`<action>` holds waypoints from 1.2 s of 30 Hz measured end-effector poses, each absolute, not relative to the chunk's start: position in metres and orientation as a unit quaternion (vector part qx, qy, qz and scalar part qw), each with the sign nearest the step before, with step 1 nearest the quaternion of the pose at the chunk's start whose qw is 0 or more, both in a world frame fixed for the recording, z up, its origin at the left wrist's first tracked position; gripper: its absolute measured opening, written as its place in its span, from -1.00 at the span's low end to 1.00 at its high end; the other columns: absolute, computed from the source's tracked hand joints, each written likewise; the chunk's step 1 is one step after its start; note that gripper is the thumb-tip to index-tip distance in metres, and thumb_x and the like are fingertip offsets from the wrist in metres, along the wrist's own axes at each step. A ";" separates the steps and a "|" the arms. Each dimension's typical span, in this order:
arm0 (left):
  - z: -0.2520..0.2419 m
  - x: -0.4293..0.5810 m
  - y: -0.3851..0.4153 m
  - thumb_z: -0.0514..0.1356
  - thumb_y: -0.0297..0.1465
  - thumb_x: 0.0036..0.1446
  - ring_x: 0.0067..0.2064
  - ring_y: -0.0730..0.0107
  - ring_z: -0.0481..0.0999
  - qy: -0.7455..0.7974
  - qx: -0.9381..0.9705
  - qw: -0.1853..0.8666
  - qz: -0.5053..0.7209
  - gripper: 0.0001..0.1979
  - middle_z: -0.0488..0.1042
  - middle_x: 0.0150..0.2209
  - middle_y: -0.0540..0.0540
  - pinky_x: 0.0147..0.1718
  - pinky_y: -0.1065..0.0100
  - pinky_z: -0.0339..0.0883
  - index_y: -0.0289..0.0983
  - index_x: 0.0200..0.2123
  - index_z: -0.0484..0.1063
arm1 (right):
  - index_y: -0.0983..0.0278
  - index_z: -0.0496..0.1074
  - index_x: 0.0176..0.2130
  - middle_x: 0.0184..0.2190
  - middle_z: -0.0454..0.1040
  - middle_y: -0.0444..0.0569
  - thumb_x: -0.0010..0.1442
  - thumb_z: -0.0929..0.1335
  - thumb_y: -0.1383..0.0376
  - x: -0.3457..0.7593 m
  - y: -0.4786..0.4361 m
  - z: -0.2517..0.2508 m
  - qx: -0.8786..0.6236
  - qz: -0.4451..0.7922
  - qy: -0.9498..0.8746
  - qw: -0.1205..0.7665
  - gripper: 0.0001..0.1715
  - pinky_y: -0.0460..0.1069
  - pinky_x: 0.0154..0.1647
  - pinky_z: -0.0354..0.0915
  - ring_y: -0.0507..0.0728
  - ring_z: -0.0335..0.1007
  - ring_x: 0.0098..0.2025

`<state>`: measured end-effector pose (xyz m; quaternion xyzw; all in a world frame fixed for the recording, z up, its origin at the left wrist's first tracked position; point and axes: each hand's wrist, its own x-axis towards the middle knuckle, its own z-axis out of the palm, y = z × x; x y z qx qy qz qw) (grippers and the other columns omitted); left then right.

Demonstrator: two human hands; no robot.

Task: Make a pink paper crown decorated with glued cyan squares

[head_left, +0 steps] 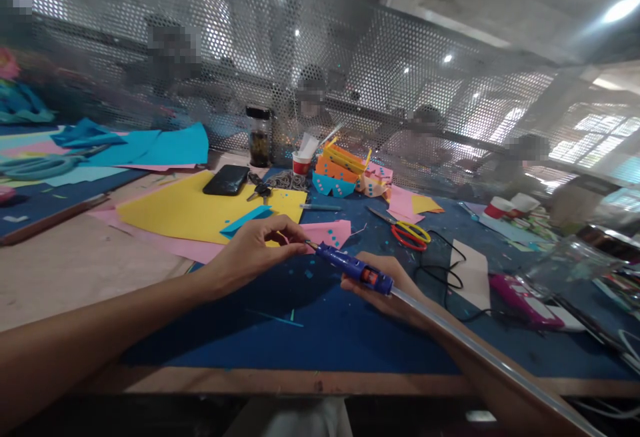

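My right hand (383, 277) is wrapped round a blue glue gun (345, 265). A long clear glue stick (465, 337) runs out of its back end over my forearm. My left hand (260, 244) is closed in a pinch at the gun's nozzle tip; what lies between the fingertips is too small to make out. Just behind the fingertips is a pink paper piece (333, 232) with small blue squares on it. A folded blue paper strip (245, 221) lies behind my left hand, on a yellow sheet (170, 214).
Red-and-yellow-handled scissors (410, 234) lie beyond my right hand, near a black cord (443, 274). Behind stand decorated paper crowns (343, 174), a paper cup (301, 162) and a dark-lidded jar (259, 137). A phone (226, 180) and keys (261, 189) rest on the yellow sheet.
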<state>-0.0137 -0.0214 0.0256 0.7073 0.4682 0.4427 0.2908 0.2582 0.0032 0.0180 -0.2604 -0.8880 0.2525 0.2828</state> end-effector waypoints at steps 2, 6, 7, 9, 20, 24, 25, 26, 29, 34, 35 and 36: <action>0.026 -0.014 -0.021 0.35 -0.22 0.12 -0.27 0.34 0.53 0.471 0.707 0.289 0.440 -0.80 0.59 -0.31 -0.05 -0.23 0.31 0.36 -0.24 -0.30 0.60 | 0.30 0.42 -0.33 -0.44 0.41 -0.14 0.25 0.41 0.21 0.258 0.003 0.019 -0.258 0.258 -0.887 0.284 -0.80 -0.12 -0.39 0.19 -0.02 0.28 -0.44; 0.026 -0.015 -0.021 0.35 -0.22 0.12 -0.27 0.32 0.55 0.475 0.705 0.293 0.437 -0.79 0.61 -0.30 -0.06 -0.23 0.30 0.37 -0.24 -0.32 0.60 | 0.30 0.42 -0.33 -0.45 0.40 -0.14 0.24 0.41 0.21 0.258 0.001 0.021 -0.263 0.262 -0.884 0.283 -0.79 -0.12 -0.40 0.19 -0.02 0.27 -0.45; 0.026 -0.015 -0.021 0.35 -0.21 0.12 -0.27 0.32 0.55 0.477 0.704 0.296 0.436 -0.79 0.61 -0.30 -0.06 -0.23 0.30 0.38 -0.24 -0.33 0.60 | 0.30 0.42 -0.33 -0.45 0.40 -0.14 0.24 0.41 0.21 0.257 0.000 0.021 -0.266 0.262 -0.884 0.282 -0.79 -0.12 -0.40 0.18 -0.02 0.27 -0.45; 0.026 -0.015 -0.020 0.35 -0.19 0.11 -0.28 0.32 0.55 0.479 0.702 0.301 0.432 -0.77 0.61 -0.31 -0.06 -0.24 0.30 0.38 -0.24 -0.33 0.60 | 0.30 0.42 -0.33 -0.46 0.40 -0.15 0.25 0.41 0.21 0.257 0.000 0.021 -0.268 0.263 -0.883 0.282 -0.79 -0.12 -0.40 0.18 -0.02 0.26 -0.46; 0.020 -0.015 -0.017 0.37 -0.13 0.07 -0.25 0.31 0.56 0.482 0.674 0.364 0.425 -0.70 0.61 -0.29 -0.08 -0.26 0.32 0.37 -0.25 -0.32 0.59 | 0.29 0.41 -0.34 -0.45 0.39 -0.15 0.25 0.41 0.20 0.258 0.002 0.020 -0.263 0.257 -0.886 0.284 -0.78 -0.13 -0.41 0.17 -0.03 0.25 -0.45; 0.018 -0.016 -0.016 0.37 -0.15 0.06 -0.24 0.30 0.55 0.475 0.666 0.383 0.430 -0.72 0.60 -0.29 -0.08 -0.24 0.32 0.37 -0.26 -0.33 0.57 | 0.29 0.41 -0.33 -0.44 0.40 -0.14 0.26 0.40 0.18 0.258 0.002 0.020 -0.261 0.257 -0.887 0.281 -0.77 -0.12 -0.41 0.18 -0.02 0.26 -0.45; 0.018 -0.016 -0.016 0.37 -0.16 0.06 -0.24 0.30 0.55 0.473 0.664 0.386 0.431 -0.72 0.60 -0.29 -0.08 -0.24 0.31 0.37 -0.26 -0.33 0.57 | 0.29 0.41 -0.33 -0.44 0.40 -0.13 0.26 0.40 0.17 0.258 0.002 0.021 -0.263 0.256 -0.887 0.280 -0.76 -0.12 -0.41 0.19 -0.02 0.26 -0.45; 0.018 -0.016 -0.015 0.37 -0.16 0.06 -0.24 0.30 0.55 0.472 0.663 0.389 0.431 -0.73 0.59 -0.30 -0.08 -0.24 0.31 0.37 -0.26 -0.33 0.57 | 0.29 0.41 -0.33 -0.45 0.40 -0.13 0.26 0.40 0.16 0.258 0.001 0.021 -0.265 0.256 -0.887 0.279 -0.75 -0.12 -0.42 0.19 -0.02 0.26 -0.45; 0.017 -0.016 -0.015 0.37 -0.15 0.06 -0.25 0.30 0.55 0.473 0.664 0.391 0.427 -0.72 0.59 -0.30 -0.08 -0.24 0.29 0.38 -0.26 -0.34 0.56 | 0.28 0.40 -0.34 -0.46 0.40 -0.13 0.27 0.39 0.12 0.258 0.000 0.022 -0.273 0.254 -0.885 0.279 -0.72 -0.11 -0.44 0.19 -0.01 0.26 -0.46; 0.015 -0.016 -0.013 0.38 -0.14 0.05 -0.26 0.31 0.54 0.471 0.662 0.393 0.432 -0.71 0.57 -0.31 -0.08 -0.25 0.31 0.37 -0.27 -0.35 0.55 | 0.28 0.40 -0.35 -0.46 0.41 -0.12 0.26 0.39 0.09 0.257 0.000 0.023 -0.280 0.248 -0.884 0.281 -0.69 -0.11 -0.44 0.19 -0.01 0.25 -0.46; 0.014 -0.016 -0.013 0.38 -0.15 0.05 -0.26 0.32 0.54 0.470 0.660 0.397 0.432 -0.71 0.57 -0.31 -0.07 -0.25 0.31 0.37 -0.27 -0.35 0.54 | 0.28 0.40 -0.35 -0.46 0.41 -0.12 0.26 0.39 0.10 0.257 0.000 0.023 -0.282 0.248 -0.884 0.280 -0.69 -0.12 -0.44 0.19 -0.01 0.25 -0.46; 0.014 -0.016 -0.013 0.38 -0.15 0.05 -0.26 0.32 0.54 0.469 0.657 0.401 0.432 -0.71 0.57 -0.31 -0.07 -0.24 0.31 0.37 -0.27 -0.35 0.54 | 0.28 0.40 -0.35 -0.46 0.41 -0.12 0.26 0.39 0.10 0.257 0.000 0.022 -0.283 0.247 -0.884 0.279 -0.70 -0.12 -0.44 0.19 -0.01 0.25 -0.46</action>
